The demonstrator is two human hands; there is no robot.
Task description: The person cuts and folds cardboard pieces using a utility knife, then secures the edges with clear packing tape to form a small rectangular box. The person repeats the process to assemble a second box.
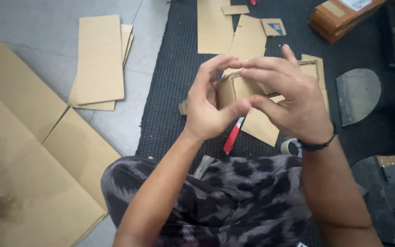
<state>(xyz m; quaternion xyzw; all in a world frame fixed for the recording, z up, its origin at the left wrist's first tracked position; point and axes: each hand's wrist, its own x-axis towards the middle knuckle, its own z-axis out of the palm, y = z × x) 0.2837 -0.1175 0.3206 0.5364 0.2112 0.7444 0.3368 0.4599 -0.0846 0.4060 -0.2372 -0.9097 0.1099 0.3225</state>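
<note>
Both hands meet over a small cardboard frame (234, 87) held above the dark mat (170, 82). At its near end the left hand (209, 103) curls round it, thumb and fingers pinching. Over the top the right hand (289, 98) is closed on it, fingers spread flat along the upper edge. Under the hands lie a red-handled cutter (232, 137) and a roll of tape (290, 146). Flat cardboard sheets (99, 59) rest on the grey floor (33, 23) to the left, well apart.

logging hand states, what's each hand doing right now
Left hand: shut on the cardboard piece.
Right hand: shut on the same cardboard piece.
</note>
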